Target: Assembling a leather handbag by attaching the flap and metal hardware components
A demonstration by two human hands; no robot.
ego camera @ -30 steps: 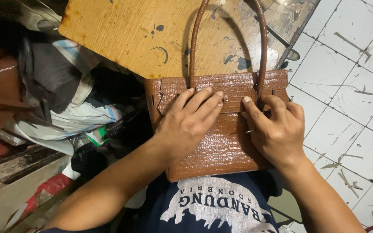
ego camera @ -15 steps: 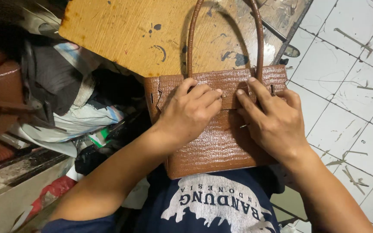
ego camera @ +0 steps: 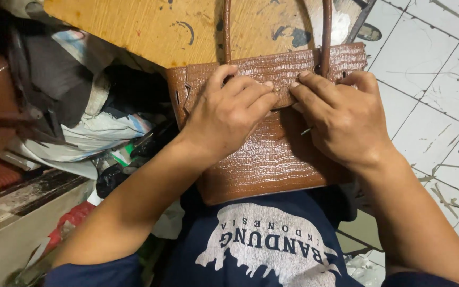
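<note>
A small green and white packet (ego camera: 119,155) is lying in the clutter left of the table. A red plastic bag (ego camera: 73,220) is slumping below it. No signs or screens are showing.

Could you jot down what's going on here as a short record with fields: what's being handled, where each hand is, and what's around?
Item: brown crocodile-textured handbag with two handles, lying against the person's lap
Left hand: flat on the bag's front, fingertips at the middle of the flap
Right hand: on the bag beside the left, fingertips meeting it at the flap
Work surface: scuffed wooden board under the bag's top
Floor: white tiles to the right
Clutter: heap of cloth and bags to the left
</note>
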